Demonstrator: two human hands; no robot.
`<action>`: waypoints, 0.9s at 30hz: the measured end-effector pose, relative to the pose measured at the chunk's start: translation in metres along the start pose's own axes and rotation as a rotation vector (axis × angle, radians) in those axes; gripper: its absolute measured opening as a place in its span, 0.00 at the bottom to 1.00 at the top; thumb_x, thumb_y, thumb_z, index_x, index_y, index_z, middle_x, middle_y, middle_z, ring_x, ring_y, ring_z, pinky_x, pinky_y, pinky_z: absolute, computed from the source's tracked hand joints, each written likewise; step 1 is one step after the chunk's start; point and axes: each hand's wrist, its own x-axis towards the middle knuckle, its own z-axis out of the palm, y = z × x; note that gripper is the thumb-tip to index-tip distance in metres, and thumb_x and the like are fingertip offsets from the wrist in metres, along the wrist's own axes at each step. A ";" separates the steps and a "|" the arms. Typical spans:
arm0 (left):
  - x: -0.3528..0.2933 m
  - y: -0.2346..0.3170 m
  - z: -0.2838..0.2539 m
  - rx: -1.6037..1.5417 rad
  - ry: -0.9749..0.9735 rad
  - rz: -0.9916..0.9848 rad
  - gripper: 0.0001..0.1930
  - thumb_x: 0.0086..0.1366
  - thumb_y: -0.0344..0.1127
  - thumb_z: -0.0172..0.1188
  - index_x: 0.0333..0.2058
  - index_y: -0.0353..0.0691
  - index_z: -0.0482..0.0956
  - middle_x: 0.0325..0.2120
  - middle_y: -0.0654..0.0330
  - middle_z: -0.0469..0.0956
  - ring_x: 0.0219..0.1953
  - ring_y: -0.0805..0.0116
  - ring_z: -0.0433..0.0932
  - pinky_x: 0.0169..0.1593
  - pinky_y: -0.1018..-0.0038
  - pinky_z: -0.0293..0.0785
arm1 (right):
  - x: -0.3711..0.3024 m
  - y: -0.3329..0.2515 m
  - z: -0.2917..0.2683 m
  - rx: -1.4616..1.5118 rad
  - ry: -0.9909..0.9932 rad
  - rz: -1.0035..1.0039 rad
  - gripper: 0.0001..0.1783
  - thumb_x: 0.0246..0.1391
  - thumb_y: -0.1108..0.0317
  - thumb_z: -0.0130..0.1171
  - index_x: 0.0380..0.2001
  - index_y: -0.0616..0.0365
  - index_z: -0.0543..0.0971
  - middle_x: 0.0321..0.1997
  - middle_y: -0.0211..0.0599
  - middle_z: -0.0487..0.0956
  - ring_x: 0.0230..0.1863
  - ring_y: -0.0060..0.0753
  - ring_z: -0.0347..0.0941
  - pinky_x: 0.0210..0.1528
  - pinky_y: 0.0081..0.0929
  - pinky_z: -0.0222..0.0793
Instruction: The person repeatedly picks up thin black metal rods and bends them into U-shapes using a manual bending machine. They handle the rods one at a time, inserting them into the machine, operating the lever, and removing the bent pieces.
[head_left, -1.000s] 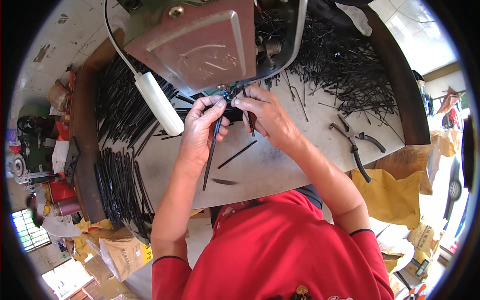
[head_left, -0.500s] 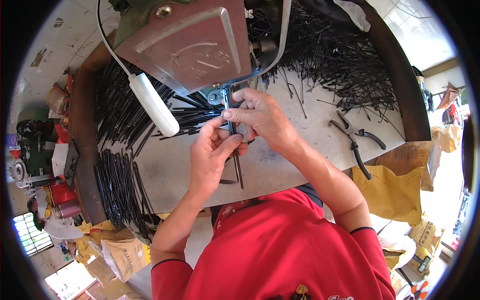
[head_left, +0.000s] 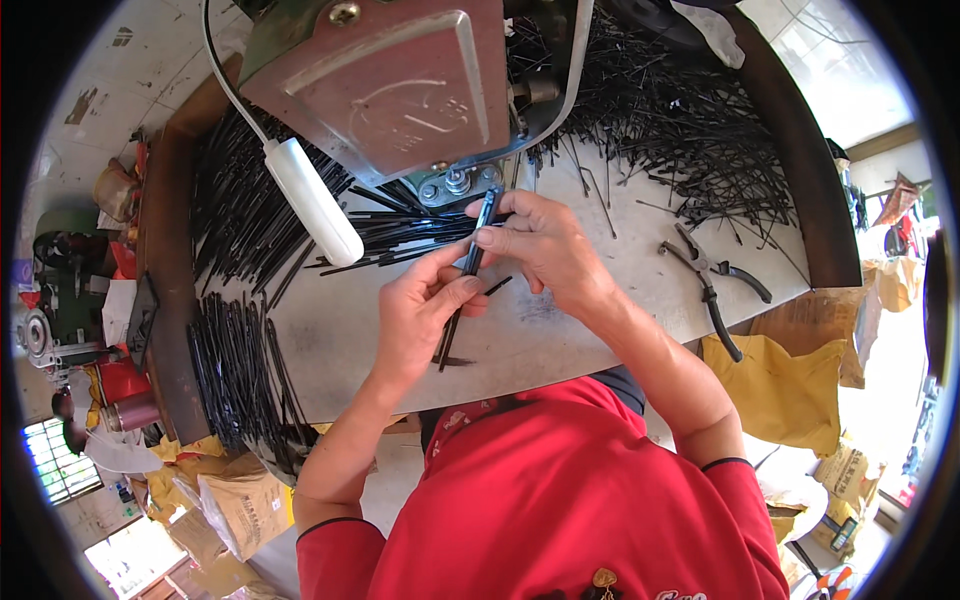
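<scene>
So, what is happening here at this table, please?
A person in a red shirt holds a thin black rod with both hands over a grey work table. The left hand grips its lower part and the right hand pinches its upper part, just below a machine. Heaps of black rods lie around, and pliers rest to the right.
</scene>
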 end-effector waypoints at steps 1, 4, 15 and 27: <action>0.001 0.000 -0.002 -0.105 -0.034 -0.052 0.18 0.63 0.25 0.56 0.52 0.32 0.72 0.29 0.59 0.78 0.30 0.73 0.79 0.36 0.78 0.78 | -0.003 0.001 0.000 0.010 0.018 0.000 0.20 0.54 0.66 0.58 0.48 0.65 0.73 0.24 0.35 0.78 0.14 0.12 0.60 0.13 0.13 0.51; 0.005 -0.002 -0.005 -0.213 -0.043 -0.069 0.18 0.62 0.25 0.57 0.52 0.32 0.73 0.29 0.59 0.78 0.31 0.74 0.79 0.37 0.79 0.78 | -0.009 0.003 0.006 0.061 0.115 -0.039 0.18 0.55 0.68 0.55 0.48 0.65 0.73 0.22 0.32 0.77 0.15 0.15 0.63 0.12 0.15 0.54; 0.005 -0.003 0.000 -0.169 -0.040 -0.067 0.17 0.62 0.25 0.57 0.50 0.31 0.73 0.31 0.58 0.79 0.31 0.74 0.78 0.38 0.78 0.79 | -0.018 0.017 0.016 0.121 0.313 -0.091 0.17 0.56 0.69 0.55 0.46 0.67 0.71 0.23 0.35 0.78 0.11 0.16 0.61 0.11 0.17 0.55; 0.009 -0.011 -0.008 -0.339 -0.085 -0.180 0.15 0.62 0.25 0.57 0.48 0.29 0.73 0.36 0.54 0.79 0.33 0.72 0.79 0.37 0.77 0.79 | -0.022 0.017 0.013 0.083 0.294 -0.107 0.15 0.57 0.70 0.54 0.44 0.67 0.70 0.22 0.37 0.78 0.10 0.18 0.62 0.11 0.18 0.55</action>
